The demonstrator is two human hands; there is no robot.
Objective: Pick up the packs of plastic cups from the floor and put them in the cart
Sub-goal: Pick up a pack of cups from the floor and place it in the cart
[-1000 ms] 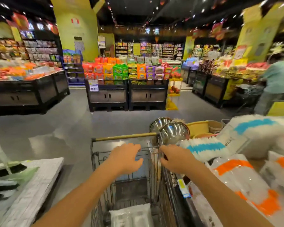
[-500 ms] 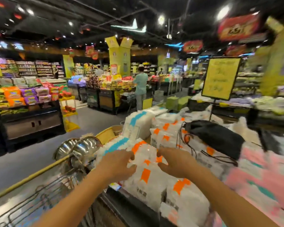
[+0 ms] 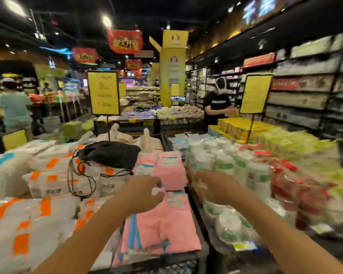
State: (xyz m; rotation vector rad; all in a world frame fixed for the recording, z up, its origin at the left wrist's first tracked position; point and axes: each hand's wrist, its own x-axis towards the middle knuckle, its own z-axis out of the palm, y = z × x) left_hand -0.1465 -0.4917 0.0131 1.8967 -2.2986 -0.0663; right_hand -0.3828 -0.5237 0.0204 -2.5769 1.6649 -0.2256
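Note:
Packs of white plastic cups with green labels (image 3: 224, 165) are stacked on a display table to the right of centre, and more of them (image 3: 228, 228) lie lower down near the table's front. My right hand (image 3: 212, 186) is stretched out at the near edge of this stack. Its fingers are blurred against the clear wrap, so I cannot tell whether they touch it. My left hand (image 3: 145, 192) hovers over pink packs (image 3: 166, 169) with its fingers loosely curled and nothing in them. Neither the cart nor the floor is in view.
White packs with orange stripes (image 3: 53, 175) fill the table on the left, with a black drawstring bag (image 3: 111, 153) lying on them. Red-labelled packs (image 3: 297, 186) sit to the right. Behind the table stand two yellow signs (image 3: 103, 92) and a person in black (image 3: 216, 107).
The view has swung right, from the cart handle to the display table. Both hands left the handle and now reach over the pink packs and the cup packs.

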